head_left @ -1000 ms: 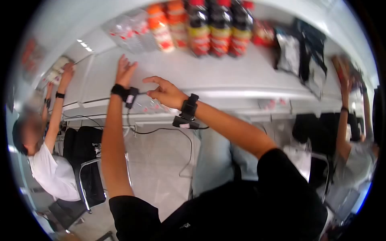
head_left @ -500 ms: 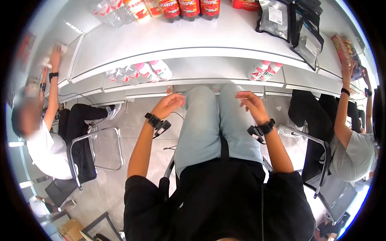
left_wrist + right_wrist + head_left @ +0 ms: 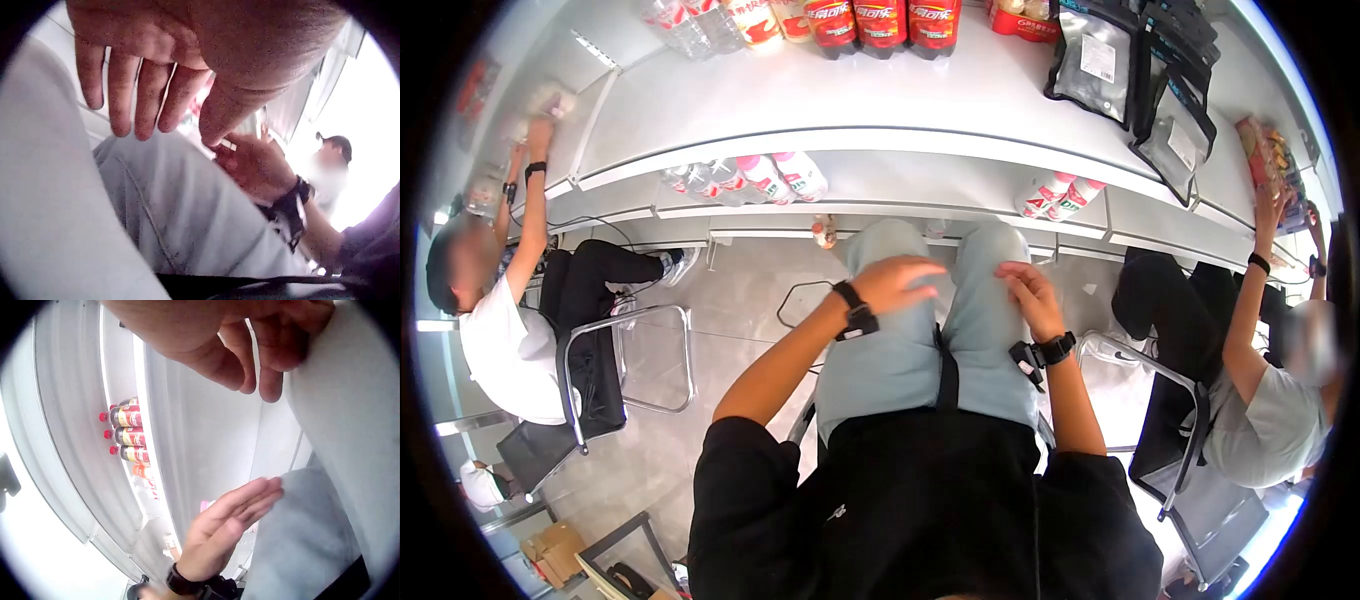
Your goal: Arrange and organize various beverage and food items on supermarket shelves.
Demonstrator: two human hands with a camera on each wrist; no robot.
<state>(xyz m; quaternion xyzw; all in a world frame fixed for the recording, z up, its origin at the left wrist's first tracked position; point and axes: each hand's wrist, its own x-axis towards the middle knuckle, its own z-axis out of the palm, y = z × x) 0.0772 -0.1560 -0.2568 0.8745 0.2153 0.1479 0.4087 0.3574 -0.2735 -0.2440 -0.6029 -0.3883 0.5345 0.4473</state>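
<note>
My left hand (image 3: 897, 284) is over the left thigh of the light blue jeans (image 3: 880, 375), with nothing in it. In the left wrist view the fingers of that left hand (image 3: 147, 53) are straight and slightly spread. At the outer side of the right thigh is my right hand (image 3: 1033, 300), also holding nothing. Its fingers hang loosely bent beside the jeans (image 3: 350, 394) in the right wrist view. Both wrists carry black straps with small cameras.
A white shelf (image 3: 800, 105) spans the front, with cola bottles (image 3: 882, 25), orange-labelled bottles (image 3: 755, 22) and dark pouches (image 3: 1090, 65). Pink-and-white bottles (image 3: 800, 175) stand on the level below. Seated people flank me; a small bottle (image 3: 824, 232) is near the floor.
Both hands have come back from the shelf's front edge to the legs. Over the last half second the left hand has swung right across the left thigh; the right hand has barely moved.
</note>
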